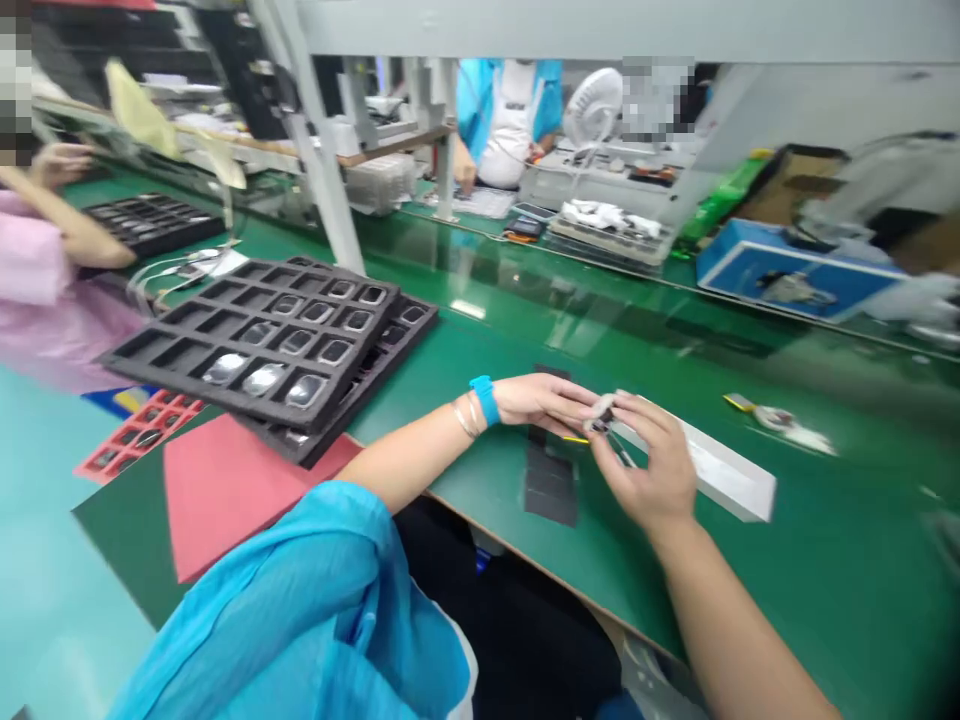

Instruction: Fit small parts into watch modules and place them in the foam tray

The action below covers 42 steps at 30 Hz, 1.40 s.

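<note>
Your left hand (544, 402) and right hand (649, 470) meet fingertip to fingertip, both pinched closed on a small pale part (602, 412) held just above the green bench (787, 590). The blur hides what the part is. A thin yellow tab (576, 439) shows just under it. Below your hands lie dark foam pads (551, 485), and a long white box (724, 475) rests behind your right hand. A blue wristband (485, 398) circles your left wrist. Stacked black trays (225, 345) of glossy pieces sit well to the left.

Green table (750, 600), black trays (247, 350), blue wristband (485, 398)
</note>
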Motion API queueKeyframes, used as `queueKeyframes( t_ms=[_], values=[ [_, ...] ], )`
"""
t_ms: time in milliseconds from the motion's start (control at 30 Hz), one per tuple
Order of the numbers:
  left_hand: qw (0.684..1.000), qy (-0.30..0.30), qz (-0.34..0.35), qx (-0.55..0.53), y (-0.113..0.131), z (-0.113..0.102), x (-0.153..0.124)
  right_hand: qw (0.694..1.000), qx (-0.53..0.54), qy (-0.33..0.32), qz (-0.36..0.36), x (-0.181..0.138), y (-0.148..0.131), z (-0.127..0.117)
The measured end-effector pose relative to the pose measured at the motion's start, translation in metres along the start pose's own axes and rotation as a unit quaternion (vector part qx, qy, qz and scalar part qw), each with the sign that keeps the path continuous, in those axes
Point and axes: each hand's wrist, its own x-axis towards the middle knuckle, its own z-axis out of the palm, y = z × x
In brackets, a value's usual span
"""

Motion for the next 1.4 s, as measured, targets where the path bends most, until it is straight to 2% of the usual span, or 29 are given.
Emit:
queueKeyframes(
  t_ms=[133,233,300,367,433,500,700,967,1233,1400],
  values=[
    [0.998,0.009,0.014,-0.053,-0.016,0.001,0.006,0.996,0.041,-0.027,0.079,-0.007,-0.002,0.001],
    [0.995,0.045,0.044,-0.071,-0.02,0.002,0.002,0.989,0.108,-0.047,0.09,-0.006,-0.004,0.003],
    [0.992,0.084,0.063,-0.064,-0.021,0.004,-0.001,0.985,0.119,-0.037,0.116,-0.006,-0.005,0.003],
    [0.988,0.12,0.087,-0.044,-0.022,0.008,-0.002,0.978,0.112,-0.011,0.176,-0.007,-0.006,0.003],
    [0.984,0.139,0.114,-0.015,-0.022,0.013,-0.002,0.966,0.116,0.001,0.232,-0.008,-0.006,0.004],
    [0.978,0.148,0.148,0.015,-0.023,0.016,-0.001,0.958,0.13,-0.005,0.255,-0.01,-0.006,0.005],
    [0.949,0.181,0.244,0.087,-0.028,0.013,0.002,0.966,0.116,0.005,0.231,-0.013,-0.008,0.009],
    [0.924,0.195,0.286,0.159,-0.031,0.01,0.004,0.966,0.099,-0.022,0.238,-0.015,-0.009,0.009],
    [0.908,0.193,0.321,0.188,-0.034,0.007,0.005,0.975,0.081,-0.012,0.207,-0.015,-0.007,0.011],
    [0.905,0.201,0.319,0.198,-0.034,0.009,0.005,0.971,0.084,-0.031,0.223,-0.016,-0.004,0.012]
  ],
)
